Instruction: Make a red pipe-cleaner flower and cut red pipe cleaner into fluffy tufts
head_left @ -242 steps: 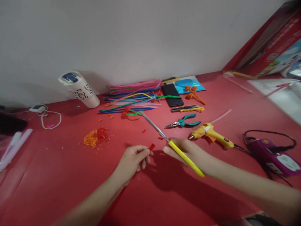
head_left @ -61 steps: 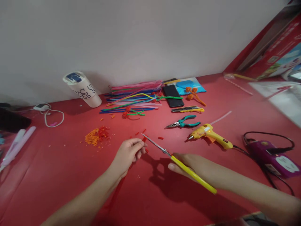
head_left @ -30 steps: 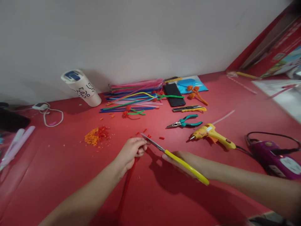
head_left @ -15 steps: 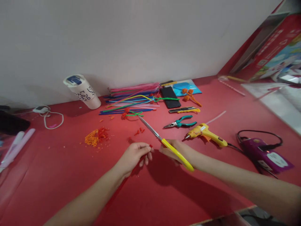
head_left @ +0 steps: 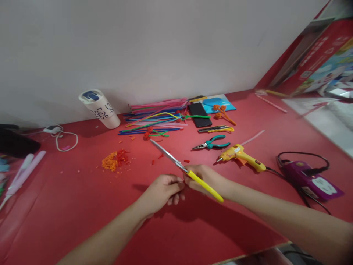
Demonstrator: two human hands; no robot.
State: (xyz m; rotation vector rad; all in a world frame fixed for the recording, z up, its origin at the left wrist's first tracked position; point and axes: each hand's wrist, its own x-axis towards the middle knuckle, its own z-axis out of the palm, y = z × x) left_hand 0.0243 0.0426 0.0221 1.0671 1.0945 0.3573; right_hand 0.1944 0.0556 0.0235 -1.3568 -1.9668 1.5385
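Observation:
My right hand (head_left: 202, 179) is wrapped around yellow-handled scissors (head_left: 204, 185), whose blades point up and left over the table. Close beside it, my left hand (head_left: 167, 189) is closed in a pinch, its fingertips almost meeting the right fingers. A red pipe cleaner showed in this hand half a second ago; against the red table it is now barely visible. Beyond the hands lie short cut red pieces (head_left: 186, 161). A pile of orange and red clippings (head_left: 114, 161) sits to the left.
Colored pipe cleaners (head_left: 157, 106), a black phone (head_left: 199, 114) and a white tumbler (head_left: 100, 109) stand or lie along the wall. On the right are a utility knife (head_left: 216, 129), teal pliers (head_left: 212, 142), a yellow glue gun (head_left: 244, 157) and a purple power box (head_left: 313, 180).
My hands have come together, the left moving slightly right. The scissors have shifted left and down. Another short red piece now lies just beyond my right hand.

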